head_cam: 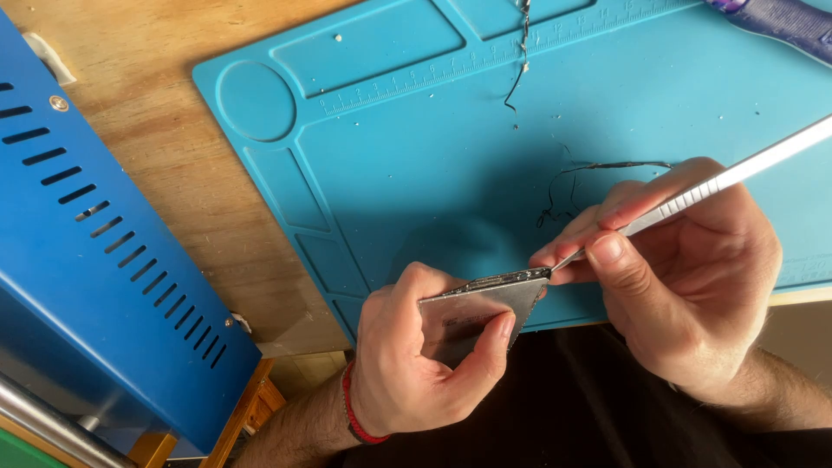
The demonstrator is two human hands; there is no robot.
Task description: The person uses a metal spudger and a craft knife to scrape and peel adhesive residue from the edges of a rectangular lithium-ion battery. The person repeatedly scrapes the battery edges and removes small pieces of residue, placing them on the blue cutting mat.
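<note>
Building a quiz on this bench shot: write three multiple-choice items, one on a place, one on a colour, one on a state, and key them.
1. Where does the tip of the metal tool sit?
A. In the mat's round tray
B. At the top corner of the flat metal part
C. On the blue case

2. What colour is the work mat?
A. Teal blue
B. Grey
C. Red

3. How is the flat metal part held?
A. Lying loose on the mat
B. Gripped in the left hand, off the mat
C. Clamped in a vise

Key: 1 B, the tip in the right hand meets that corner. 2 A, the mat is teal blue throughout. 3 B, thumb and fingers wrap around it at the mat's near edge.
</note>
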